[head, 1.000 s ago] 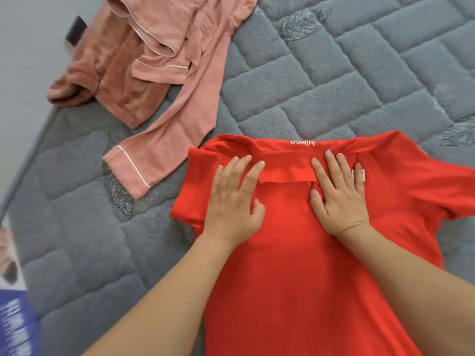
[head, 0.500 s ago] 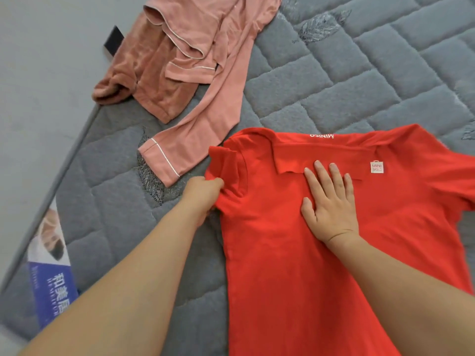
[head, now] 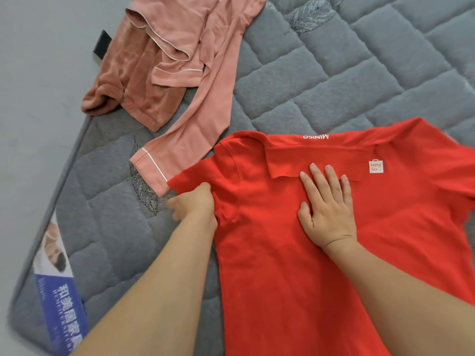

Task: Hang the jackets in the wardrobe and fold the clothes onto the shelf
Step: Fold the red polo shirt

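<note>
Two hands on the smooth red polo shirt (head: 295, 265): left (head: 195, 204) pinches its sleeve, right (head: 327, 214) presses flat.

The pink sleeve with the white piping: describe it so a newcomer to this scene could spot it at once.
On the grey quilted mattress, look at the pile of pinkish clothes near its upper left edge. One long sleeve trails down from it towards the red shirt. Its cuff, edged with a thin white line, lies just beside the shirt's sleeve that the left hand grips; the darker, brownish garment beside it shows no such line.
</note>
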`<state>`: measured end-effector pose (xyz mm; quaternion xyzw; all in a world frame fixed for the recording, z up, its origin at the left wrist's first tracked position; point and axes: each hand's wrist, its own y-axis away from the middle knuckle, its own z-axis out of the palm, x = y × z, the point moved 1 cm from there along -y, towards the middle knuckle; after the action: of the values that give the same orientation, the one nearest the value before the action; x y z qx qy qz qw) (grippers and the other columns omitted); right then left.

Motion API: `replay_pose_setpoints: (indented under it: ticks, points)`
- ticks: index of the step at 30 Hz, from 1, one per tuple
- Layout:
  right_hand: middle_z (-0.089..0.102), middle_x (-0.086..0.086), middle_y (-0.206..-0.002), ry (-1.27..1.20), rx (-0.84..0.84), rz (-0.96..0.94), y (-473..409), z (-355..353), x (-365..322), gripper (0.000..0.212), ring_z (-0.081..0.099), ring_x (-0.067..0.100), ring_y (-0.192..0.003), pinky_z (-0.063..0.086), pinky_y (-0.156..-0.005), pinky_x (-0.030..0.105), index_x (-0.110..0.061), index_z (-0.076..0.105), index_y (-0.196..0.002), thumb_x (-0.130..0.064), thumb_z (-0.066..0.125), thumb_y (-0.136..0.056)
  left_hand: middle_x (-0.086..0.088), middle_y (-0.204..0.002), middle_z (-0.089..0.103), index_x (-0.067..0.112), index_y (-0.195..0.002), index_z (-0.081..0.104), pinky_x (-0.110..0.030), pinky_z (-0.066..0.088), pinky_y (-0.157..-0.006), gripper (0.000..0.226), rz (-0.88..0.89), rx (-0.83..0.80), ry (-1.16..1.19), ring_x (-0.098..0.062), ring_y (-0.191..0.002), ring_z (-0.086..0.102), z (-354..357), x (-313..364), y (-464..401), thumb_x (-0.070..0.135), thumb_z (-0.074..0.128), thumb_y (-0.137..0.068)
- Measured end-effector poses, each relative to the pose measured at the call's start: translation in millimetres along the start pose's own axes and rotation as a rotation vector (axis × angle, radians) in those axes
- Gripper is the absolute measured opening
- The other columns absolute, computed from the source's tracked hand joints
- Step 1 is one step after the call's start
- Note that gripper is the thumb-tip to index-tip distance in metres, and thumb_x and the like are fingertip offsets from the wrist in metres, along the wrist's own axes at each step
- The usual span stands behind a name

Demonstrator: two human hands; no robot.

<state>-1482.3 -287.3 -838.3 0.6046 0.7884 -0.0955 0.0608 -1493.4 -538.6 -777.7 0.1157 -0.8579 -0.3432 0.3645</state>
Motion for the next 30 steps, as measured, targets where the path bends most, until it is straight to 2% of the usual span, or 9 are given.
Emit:
replay_pose_setpoints:
  ticks: [2,5,7,10,15,17,20,25,30]
  points:
    - [0.033,0.003,-0.158,-0.005,0.0,-0.002,-0.5,0.1,0.6,0.067,0.023,0.028,-0.148,0.017,-0.119,0.055,-0.02,0.044,-0.147,-0.031,0.045,-0.082,-0.008,-0.101,0.061,0.005,-0.119,0.046,-0.029,0.053,-0.059,0.05,0.029,-0.065,0.18,-0.019,-0.072,0.062,5.5,6.0,1.4,0.002,0.063,-0.072]
    - [0.034,0.004,-0.157,-0.018,0.008,-0.003,-0.5,0.0,0.5,0.066,0.024,0.028,-0.148,0.018,-0.118,0.056,-0.018,0.045,-0.146,-0.031,0.045,-0.081,0.008,-0.084,0.051,0.013,-0.107,0.042,-0.029,0.041,-0.068,0.034,0.624,-0.036,-0.112,-0.02,-0.074,0.054,4.8,13.5,38.1,0.005,0.059,-0.08]
    - [0.033,0.007,-0.157,-0.041,0.018,0.014,-0.2,-0.1,0.6,0.067,0.025,0.028,-0.148,0.018,-0.118,0.055,-0.014,0.045,-0.146,-0.03,0.045,-0.081,0.006,-0.091,0.055,0.017,-0.114,0.04,-0.034,0.043,-0.074,0.037,1.019,-0.231,-0.367,-0.022,-0.083,0.057,13.1,7.5,72.6,0.011,0.059,-0.083]
    - [0.03,0.011,-0.158,-0.062,0.028,0.07,0.3,-1.0,1.3,0.069,0.024,0.028,-0.148,0.017,-0.12,0.052,-0.007,0.04,-0.147,-0.03,0.043,-0.083,-0.006,-0.123,0.05,0.024,-0.142,0.03,-0.046,0.05,-0.084,0.06,1.243,-0.429,-0.827,-0.032,-0.103,0.057,38.4,-17.8,80.9,0.034,0.055,-0.088]
    - [0.029,0.013,-0.158,-0.068,0.031,0.083,0.0,0.7,1.3,0.068,0.023,0.028,-0.148,0.017,-0.12,0.052,-0.005,0.037,-0.149,-0.03,0.041,-0.085,-0.008,-0.153,0.036,0.018,-0.152,0.034,-0.057,0.031,-0.113,0.068,1.4,-0.302,-0.948,-0.033,-0.14,0.033,66.3,-23.1,69.4,0.039,0.036,-0.087]
    - [0.028,0.013,-0.158,-0.061,0.036,0.091,-0.3,2.5,2.3,0.068,0.023,0.029,-0.148,0.017,-0.12,0.051,-0.004,0.036,-0.149,-0.031,0.04,-0.086,-0.002,-0.165,0.009,0.028,-0.157,0.016,-0.064,0.006,-0.116,0.068,1.426,-0.38,-1.11,-0.031,-0.151,0.004,81.7,-24.8,70.3,0.042,0.034,-0.094]
    - [0.026,0.015,-0.159,-0.052,0.045,0.154,0.7,4.5,4.3,0.069,0.021,0.03,-0.149,0.016,-0.12,0.05,-0.002,0.034,-0.15,-0.031,0.04,-0.088,0.01,-0.161,-0.026,0.036,-0.155,-0.012,-0.068,-0.017,-0.11,0.07,1.216,-0.568,-1.266,-0.026,-0.146,-0.031,105.0,-34.4,67.1,0.046,0.031,-0.101]
    - [0.026,0.013,-0.159,-0.067,0.075,0.229,-0.5,6.9,5.2,0.068,0.022,0.027,-0.148,0.013,-0.121,0.047,-0.004,0.031,-0.151,-0.033,0.037,-0.09,0.013,-0.156,-0.037,0.04,-0.151,-0.024,-0.066,-0.025,-0.106,0.074,1.131,-0.559,-1.378,-0.025,-0.141,-0.04,116.8,-38.4,59.5,0.055,0.029,-0.1]
    - [0.034,0.012,-0.155,-0.201,0.339,0.667,-9.5,-4.9,16.7,0.062,0.03,0.026,-0.144,0.014,-0.121,0.044,-0.004,0.036,-0.148,-0.032,0.037,-0.092,0.016,-0.156,-0.035,0.044,-0.149,-0.023,-0.065,-0.024,-0.105,0.071,1.078,-0.562,-1.391,-0.023,-0.142,-0.039,118.6,-32.6,56.0,0.062,0.023,-0.099]
